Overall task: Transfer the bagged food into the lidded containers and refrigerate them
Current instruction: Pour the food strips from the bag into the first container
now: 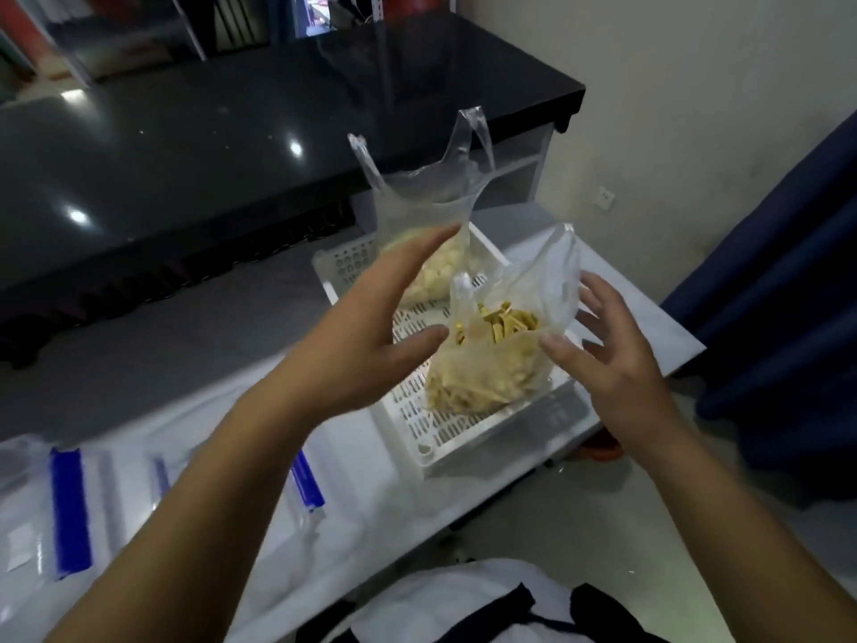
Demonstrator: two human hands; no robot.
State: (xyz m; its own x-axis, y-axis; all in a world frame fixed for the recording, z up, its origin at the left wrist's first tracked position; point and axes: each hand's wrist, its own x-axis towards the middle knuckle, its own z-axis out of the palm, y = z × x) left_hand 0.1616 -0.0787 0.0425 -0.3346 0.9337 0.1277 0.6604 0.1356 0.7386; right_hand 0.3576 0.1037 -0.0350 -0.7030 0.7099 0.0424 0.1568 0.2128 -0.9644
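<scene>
Reaching over a white slotted basket (pixel 468 438), both hands were spread open and held nothing. The left hand (pixel 366 336) hovered at the near bag's (pixel 491 364) left side, the right hand (pixel 617 359) at its right, thumb tip just touching the plastic. That bag, full of yellowish strips, sat in the basket's near end; a second bag (pixel 431 266) of pale chunks stood at the far end. Clear containers (pixel 69 512) with blue clips lay on the table's (pixel 371 498) near-left part.

Dim, soft blur, glare on countertop (pixel 185 146)
</scene>
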